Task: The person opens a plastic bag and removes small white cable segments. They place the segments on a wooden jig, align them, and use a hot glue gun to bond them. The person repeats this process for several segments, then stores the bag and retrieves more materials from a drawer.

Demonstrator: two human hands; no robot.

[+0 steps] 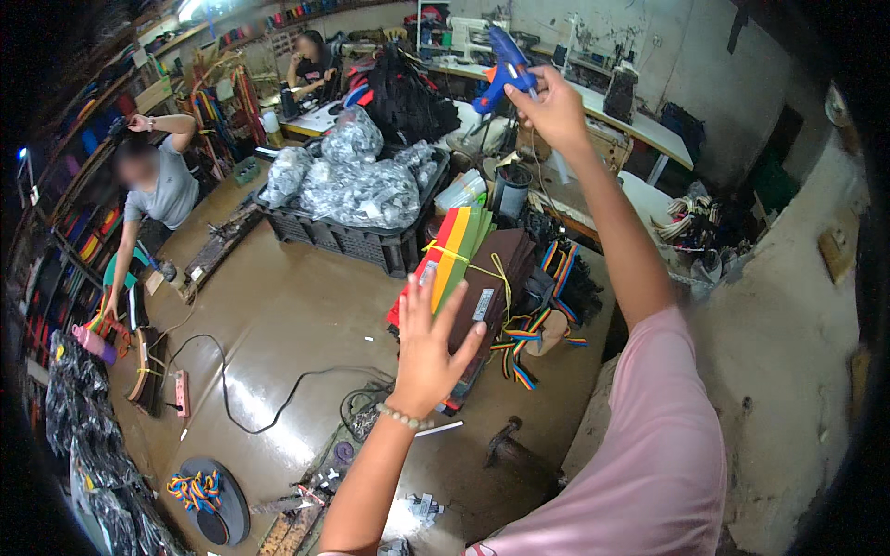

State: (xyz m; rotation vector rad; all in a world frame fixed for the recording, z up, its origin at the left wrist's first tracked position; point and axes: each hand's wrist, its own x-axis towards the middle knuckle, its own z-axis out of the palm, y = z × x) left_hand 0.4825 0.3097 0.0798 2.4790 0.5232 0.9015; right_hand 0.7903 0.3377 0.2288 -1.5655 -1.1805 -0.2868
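Observation:
My right hand (553, 109) is raised at the upper middle, its fingers closed round a blue glue gun (510, 69) with an orange trigger. A thin cord hangs down below that hand. My left hand (428, 347), a beaded bracelet on its wrist, is spread with fingers apart and holds nothing. It appears in front of two tied bundles; whether it touches them I cannot tell. One is a bundle of red, yellow and green strips (456, 252) bound with yellow cord. Beside it lies a bundle of dark brown pieces (501, 264), also corded.
A black crate (343, 243) of plastic-wrapped goods stands behind. Rainbow straps (533, 334) and a hammer (505, 443) lie to the right. A black cable (269, 428) crosses the brown table (306, 315) near a pink power strip (182, 394). One person works at left; another sits farther back.

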